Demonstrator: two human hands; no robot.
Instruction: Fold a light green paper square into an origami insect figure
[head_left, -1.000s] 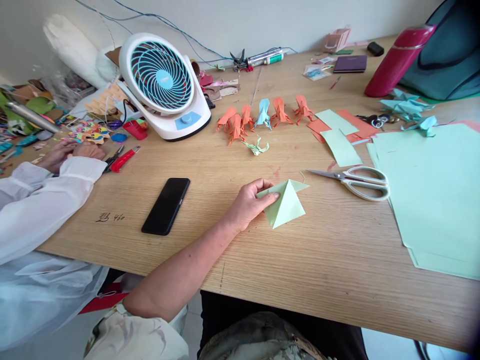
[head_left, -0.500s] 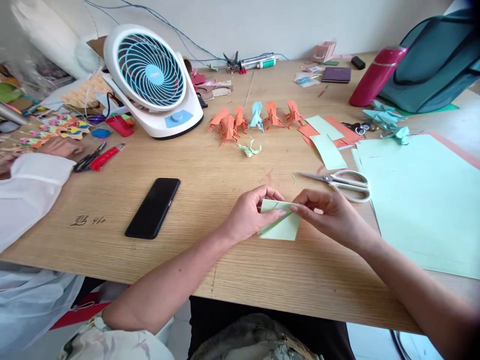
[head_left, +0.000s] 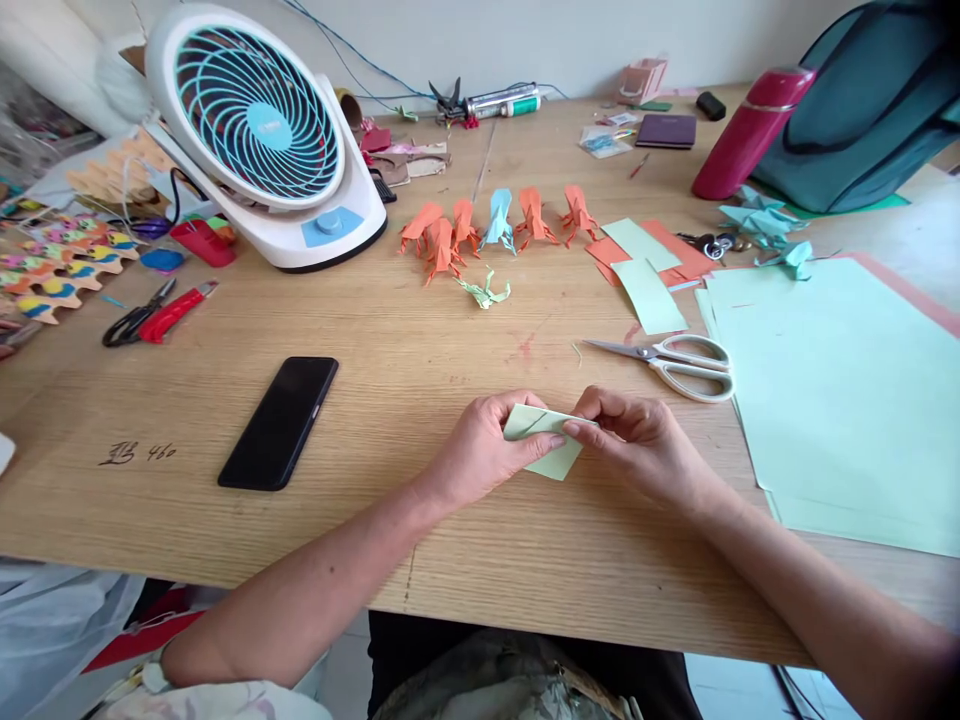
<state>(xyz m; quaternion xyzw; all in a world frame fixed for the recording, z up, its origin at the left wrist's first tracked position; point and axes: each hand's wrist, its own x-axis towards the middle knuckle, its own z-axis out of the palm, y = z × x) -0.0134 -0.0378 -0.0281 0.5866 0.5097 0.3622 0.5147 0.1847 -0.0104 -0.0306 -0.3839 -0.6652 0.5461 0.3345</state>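
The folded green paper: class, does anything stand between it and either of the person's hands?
Nothing visible does: the left hand and right hand both hold the folded green paper directly. The scissors lie beyond them, clear of the paper.

Over my feed I see a white fan standing on the left half of the table, toward its far edge. A black phone lies between the fan and the near edge. Toward the far right corner I pick out a magenta bottle just beside a teal bag.
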